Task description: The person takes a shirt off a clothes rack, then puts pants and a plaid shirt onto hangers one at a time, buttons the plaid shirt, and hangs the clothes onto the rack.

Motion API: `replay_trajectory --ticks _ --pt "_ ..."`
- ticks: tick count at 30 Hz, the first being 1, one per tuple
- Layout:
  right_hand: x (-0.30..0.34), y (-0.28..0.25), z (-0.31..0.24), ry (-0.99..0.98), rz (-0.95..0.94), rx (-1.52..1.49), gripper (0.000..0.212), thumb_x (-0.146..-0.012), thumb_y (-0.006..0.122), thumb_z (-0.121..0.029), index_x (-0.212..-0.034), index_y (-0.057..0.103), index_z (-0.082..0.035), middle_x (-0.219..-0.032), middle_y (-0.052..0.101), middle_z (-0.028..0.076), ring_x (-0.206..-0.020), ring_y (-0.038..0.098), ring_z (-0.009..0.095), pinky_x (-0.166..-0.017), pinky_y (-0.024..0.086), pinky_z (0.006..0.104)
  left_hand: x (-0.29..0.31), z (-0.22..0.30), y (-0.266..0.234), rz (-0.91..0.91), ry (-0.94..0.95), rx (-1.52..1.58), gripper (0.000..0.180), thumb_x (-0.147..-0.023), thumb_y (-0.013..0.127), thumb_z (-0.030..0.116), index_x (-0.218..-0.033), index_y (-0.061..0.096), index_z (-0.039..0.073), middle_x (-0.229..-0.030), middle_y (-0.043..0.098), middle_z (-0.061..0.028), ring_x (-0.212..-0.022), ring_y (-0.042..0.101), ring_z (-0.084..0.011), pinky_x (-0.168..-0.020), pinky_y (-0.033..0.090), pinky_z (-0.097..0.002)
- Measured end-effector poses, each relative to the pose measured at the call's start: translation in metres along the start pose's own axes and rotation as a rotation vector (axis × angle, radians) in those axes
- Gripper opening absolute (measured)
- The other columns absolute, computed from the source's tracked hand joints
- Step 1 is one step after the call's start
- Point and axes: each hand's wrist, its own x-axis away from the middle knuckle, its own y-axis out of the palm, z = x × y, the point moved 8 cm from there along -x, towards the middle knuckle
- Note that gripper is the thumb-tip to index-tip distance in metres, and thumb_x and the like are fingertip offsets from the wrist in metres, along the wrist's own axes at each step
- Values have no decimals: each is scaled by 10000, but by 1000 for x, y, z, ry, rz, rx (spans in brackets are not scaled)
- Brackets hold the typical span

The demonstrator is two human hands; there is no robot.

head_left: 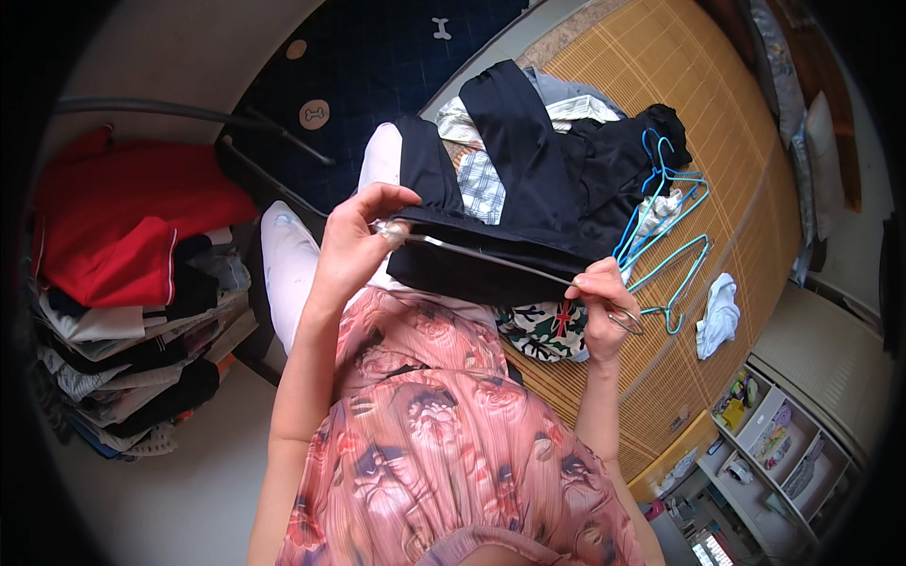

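Currently, left grip and right grip pinch a metal rod; between them: black garment, red-emblem camouflage cloth.

I can read no words or numbers anywhere around me. What I can make out are picture marks. A red, cross-like flag mark stands on the camouflage cloth, just left of my right hand. On the dark blue mat at the far side, I see a pale bone shape and, nearer and to the left of it, a round patch with a bone on it. Any print on the packets at the near right is too small for me to read.
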Motion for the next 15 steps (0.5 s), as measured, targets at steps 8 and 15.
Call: replay_trajectory --ticks 8,15 --pt "-18 -9 -12 -16 -61 257 272 -704 565 170 -875 669 -15 -774 608 91 -673 578 165 -579 487 234 -5 3 -18 109 8 62 262 -726 558 -79 -964 623 10 -877 632 -41 -811 599 -113 -716 493 -248" --pt "-34 5 -17 -14 -108 514 313 -681 574 171 -911 680 -12 -746 608 81 -679 584 166 -616 480 233 -6 39 1 -6 109 -155 254 -789 637 38 -1040 609 34 -974 596 -48 -888 581 -137 -793 482 -252"
